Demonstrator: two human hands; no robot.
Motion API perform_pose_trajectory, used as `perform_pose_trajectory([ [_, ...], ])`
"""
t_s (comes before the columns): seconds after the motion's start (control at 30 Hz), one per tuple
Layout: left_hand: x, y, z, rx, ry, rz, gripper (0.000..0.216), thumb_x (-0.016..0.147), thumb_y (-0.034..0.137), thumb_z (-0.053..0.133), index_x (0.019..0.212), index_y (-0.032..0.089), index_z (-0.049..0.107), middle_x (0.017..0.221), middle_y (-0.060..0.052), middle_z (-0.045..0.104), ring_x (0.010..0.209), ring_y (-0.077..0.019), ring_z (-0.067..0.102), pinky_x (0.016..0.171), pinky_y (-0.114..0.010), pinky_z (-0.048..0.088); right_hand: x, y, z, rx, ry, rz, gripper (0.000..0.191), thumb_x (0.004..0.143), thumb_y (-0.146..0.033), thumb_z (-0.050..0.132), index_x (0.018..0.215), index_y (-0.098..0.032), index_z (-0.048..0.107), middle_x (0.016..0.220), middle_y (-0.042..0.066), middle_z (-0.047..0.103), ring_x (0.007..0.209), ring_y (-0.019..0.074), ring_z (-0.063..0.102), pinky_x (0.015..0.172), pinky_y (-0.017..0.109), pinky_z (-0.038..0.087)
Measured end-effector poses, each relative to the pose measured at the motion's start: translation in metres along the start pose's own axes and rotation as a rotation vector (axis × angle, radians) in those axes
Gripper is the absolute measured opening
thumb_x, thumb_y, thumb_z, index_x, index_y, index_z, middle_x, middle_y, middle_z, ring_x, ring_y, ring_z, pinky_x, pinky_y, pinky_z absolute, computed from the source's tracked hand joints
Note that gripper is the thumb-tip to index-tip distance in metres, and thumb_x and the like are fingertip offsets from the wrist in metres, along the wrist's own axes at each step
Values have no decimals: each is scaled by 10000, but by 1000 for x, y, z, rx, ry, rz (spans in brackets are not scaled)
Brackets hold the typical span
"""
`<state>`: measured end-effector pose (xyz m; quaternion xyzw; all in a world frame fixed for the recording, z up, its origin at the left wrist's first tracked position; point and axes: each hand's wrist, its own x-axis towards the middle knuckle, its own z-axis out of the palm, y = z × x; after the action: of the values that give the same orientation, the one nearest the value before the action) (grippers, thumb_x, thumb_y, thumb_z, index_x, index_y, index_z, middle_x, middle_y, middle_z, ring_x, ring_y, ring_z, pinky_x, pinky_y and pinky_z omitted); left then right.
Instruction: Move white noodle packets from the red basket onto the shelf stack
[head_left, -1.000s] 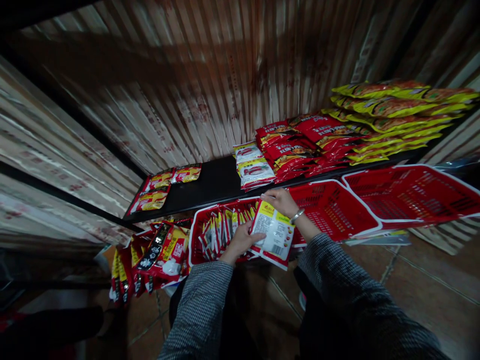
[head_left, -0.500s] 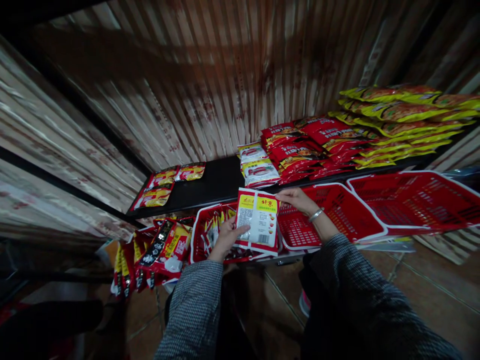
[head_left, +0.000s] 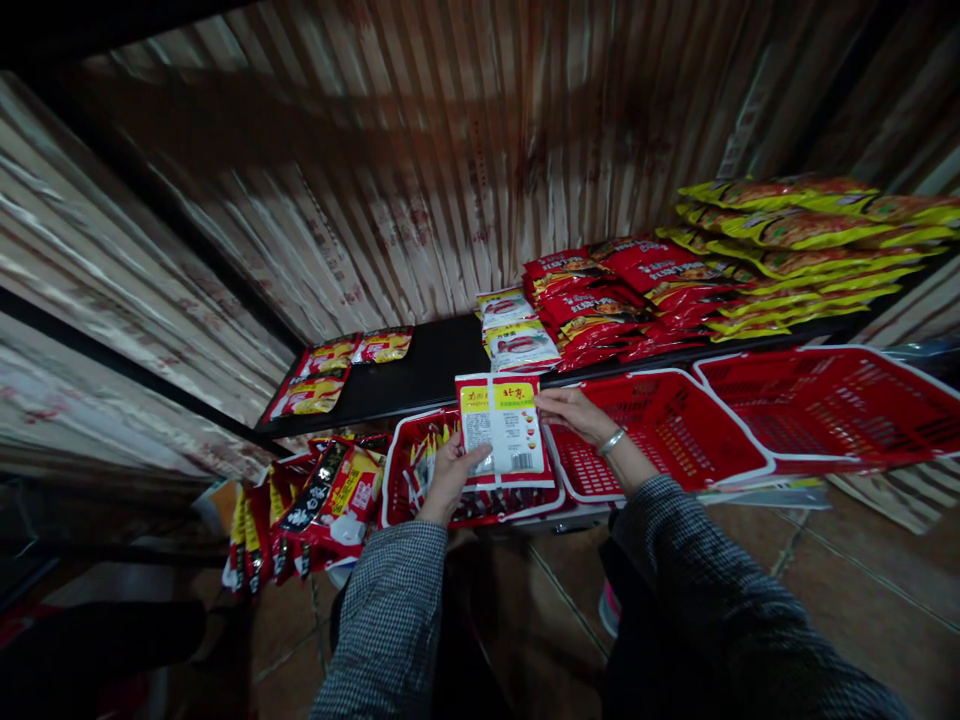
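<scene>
Both hands hold a flat stack of white, yellow and red food packets (head_left: 504, 428) upright, printed backs facing me. My left hand (head_left: 448, 476) grips the stack's lower left corner. My right hand (head_left: 571, 413), a bracelet on its wrist, pinches the right edge. Under the stack sits a red plastic basket (head_left: 396, 472) filled with more such packets on edge. Just beyond is the front edge of a black shelf (head_left: 420, 370).
On the shelf lie white packets (head_left: 517, 335), a pile of red packets (head_left: 607, 290), yellow packets (head_left: 795, 240) at right and a few at left (head_left: 330, 370). Two empty red baskets (head_left: 675, 420) (head_left: 825, 400) stand right. Red-and-black bags (head_left: 315, 500) hang lower left. Corrugated wall behind.
The packet stack has risen from the basket and turned upright, shifting slightly left toward the shelf edge. My right hand moved from its top to its right edge.
</scene>
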<state>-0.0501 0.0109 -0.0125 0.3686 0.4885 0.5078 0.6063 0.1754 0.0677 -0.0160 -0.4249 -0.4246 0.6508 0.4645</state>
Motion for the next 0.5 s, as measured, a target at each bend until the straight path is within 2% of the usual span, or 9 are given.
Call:
perform_pose_trajectory([
  [0.17,2,-2,1,18,9,16,526,446,294,880,912,135,697,886,-85,751,830,-246,693,876,-421,515,10,9,1,-46,86,-124,210,567,-344,816,621,-169,716,569,-17,671,505,93,556,525,215,454],
  [0.23,2,-1,1,-16,12,0,533,447,289,878,922,133,695,884,-87,750,846,-253,693,891,-426,509,12,8,1,7,100,-124,203,592,-348,807,650,-175,718,591,-10,683,520,102,573,549,224,471],
  [0.37,-2,4,3,-172,-66,-157,508,482,315,854,921,122,687,890,-112,744,917,-295,686,905,-441,505,8,2,9,247,25,-43,179,719,-354,709,835,-219,722,805,24,744,693,150,669,679,275,528],
  [0.5,-9,3,13,-304,-177,-333,534,511,388,813,951,119,672,936,-136,734,997,-347,658,905,-479,508,1,6,31,379,-101,100,213,773,-383,598,849,-213,700,854,56,747,854,218,693,774,351,542],
])
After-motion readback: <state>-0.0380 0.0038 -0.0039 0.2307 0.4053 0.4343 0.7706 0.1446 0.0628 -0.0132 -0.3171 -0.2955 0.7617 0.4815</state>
